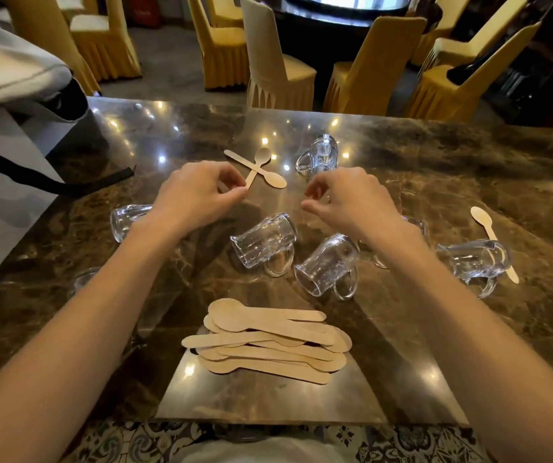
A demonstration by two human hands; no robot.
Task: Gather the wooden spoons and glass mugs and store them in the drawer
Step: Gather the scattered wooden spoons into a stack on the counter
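Observation:
A pile of wooden spoons (268,339) lies on the marble table (469,168) near its front edge. Two crossed wooden spoons (261,168) lie farther back. My left hand (198,195) hovers beside them, its pinched fingertips touching the near handle end. My right hand (345,198) hovers with curled fingers and holds nothing. Glass mugs lie on their sides: two in the middle (265,242) (328,265), one at the back (318,155), one at the left (125,218), one at the right (475,262). A single spoon (489,232) lies behind the right mug.
A grey bag with a black strap (11,168) sits on the table's left side. Yellow-covered chairs (278,61) stand behind the table, around a dark round table (345,15). Patterned floor tiles (135,442) show below the front edge. No drawer is in view.

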